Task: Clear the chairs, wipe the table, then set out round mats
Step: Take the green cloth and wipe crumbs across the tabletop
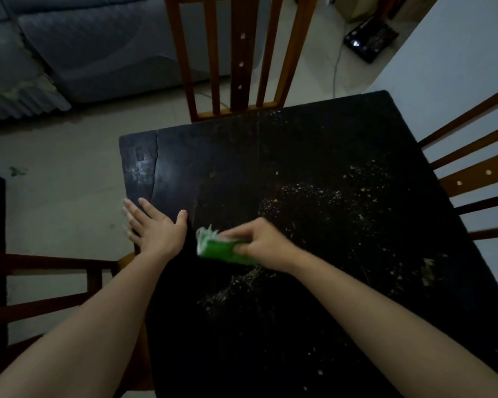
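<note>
Wiping the dark bench point(314, 156) with a green sponge point(223, 248).
The right hand point(260, 244) grips the sponge near the bench's left edge, among pale crumbs point(314, 196); the left hand point(153, 228) lies flat with straight fingers at that edge. Wooden chairs point(239, 56) stand around.

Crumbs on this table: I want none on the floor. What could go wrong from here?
1. The right hand grips the sponge near the table's left edge; a sweep that way could push crumbs onto the floor or the chair there.
2. The crumbs lie widely scattered in dim light; some may get missed.
</note>
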Motion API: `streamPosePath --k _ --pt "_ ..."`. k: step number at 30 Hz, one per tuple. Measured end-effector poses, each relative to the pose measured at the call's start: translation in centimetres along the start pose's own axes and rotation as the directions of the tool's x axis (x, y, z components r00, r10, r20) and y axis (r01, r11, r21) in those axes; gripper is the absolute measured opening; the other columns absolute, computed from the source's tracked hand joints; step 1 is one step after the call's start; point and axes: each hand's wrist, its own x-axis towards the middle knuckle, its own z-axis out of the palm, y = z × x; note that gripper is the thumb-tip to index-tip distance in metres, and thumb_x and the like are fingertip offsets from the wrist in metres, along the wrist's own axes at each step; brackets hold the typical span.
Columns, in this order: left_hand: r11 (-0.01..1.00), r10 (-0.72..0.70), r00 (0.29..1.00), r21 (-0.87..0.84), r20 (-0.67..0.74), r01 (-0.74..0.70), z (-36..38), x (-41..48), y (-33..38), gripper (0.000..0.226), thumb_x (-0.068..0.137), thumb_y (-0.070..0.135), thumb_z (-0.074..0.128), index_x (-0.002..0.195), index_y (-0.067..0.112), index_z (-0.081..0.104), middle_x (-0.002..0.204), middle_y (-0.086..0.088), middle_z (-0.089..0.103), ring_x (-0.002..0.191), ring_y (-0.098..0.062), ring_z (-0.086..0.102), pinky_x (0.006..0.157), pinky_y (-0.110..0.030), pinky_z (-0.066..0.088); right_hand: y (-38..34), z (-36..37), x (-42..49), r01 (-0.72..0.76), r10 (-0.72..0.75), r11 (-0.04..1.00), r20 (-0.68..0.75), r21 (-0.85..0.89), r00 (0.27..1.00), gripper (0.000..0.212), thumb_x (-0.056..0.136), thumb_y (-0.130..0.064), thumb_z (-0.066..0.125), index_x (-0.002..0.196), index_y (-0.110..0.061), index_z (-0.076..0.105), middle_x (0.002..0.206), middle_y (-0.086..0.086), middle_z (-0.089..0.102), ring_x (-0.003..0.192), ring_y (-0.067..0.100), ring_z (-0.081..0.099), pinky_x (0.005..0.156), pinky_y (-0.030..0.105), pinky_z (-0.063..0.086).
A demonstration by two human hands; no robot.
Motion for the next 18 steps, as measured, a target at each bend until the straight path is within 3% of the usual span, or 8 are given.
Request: streamPosePath --k 3,8,14,18 --pt "0.98 0.192 0.979 0.061 -0.073 -0.188 1.1 -0.9 2.3 0.073 0.093 0.037 0.045 0.149 0.001 0.013 0.158 -0.015 -0.015 0.145 -0.026 -0.019 0.114 -0.047 -0.011 0.0 -5.5 1.1 -0.03 0.059 0.992 -0.239 0.126 0.969 0.046 0.081 0.012 0.058 0.122 -0.006 0.064 0.113 0.001 0.067 0.103 0.012 0.062 0.093 0.022 0.046" --pt "0.896 0.44 0.898 0.063 -0.012 -0.439 4.3 -1.6 8.7 0.062 0.099 0.035 0.033 0.151 0.011 0.01 0.16 -0.009 -0.011 0.145 -0.021 -0.018 0.115 -0.042 -0.014 1.8 -13.5 2.5 -0.121 0.209 0.973 -0.517 0.199 0.83 0.043 0.085 0.001 0.06 0.123 -0.018 0.065 0.119 -0.003 0.065 0.11 0.014 0.059 0.096 0.027 0.046" --pt "0.854 0.516 0.853 0.114 -0.075 -0.507 6.1 0.9 11.6 0.057 0.102 0.036 0.026 0.153 0.013 0.015 0.162 -0.003 0.003 0.148 -0.016 -0.005 0.12 -0.037 -0.005 5.3 -21.0 2.0 -0.085 0.284 0.951 -0.73 0.298 0.622 0.042 0.087 -0.002 0.056 0.126 -0.017 0.062 0.126 0.0 0.062 0.112 0.015 0.058 0.098 0.032 0.047" --pt "0.867 0.498 0.854 0.11 -0.155 -0.486 6.7 0.8 12.0 0.054 0.101 0.034 0.032 0.15 0.014 0.023 0.16 -0.002 0.013 0.148 -0.016 0.003 0.12 -0.035 -0.001 7.7 -25.6 0.4 -0.048 0.332 0.938 -0.849 0.344 0.41 0.038 0.091 -0.008 0.055 0.126 -0.019 0.061 0.12 -0.006 0.059 0.107 0.011 0.055 0.097 0.03 0.048"
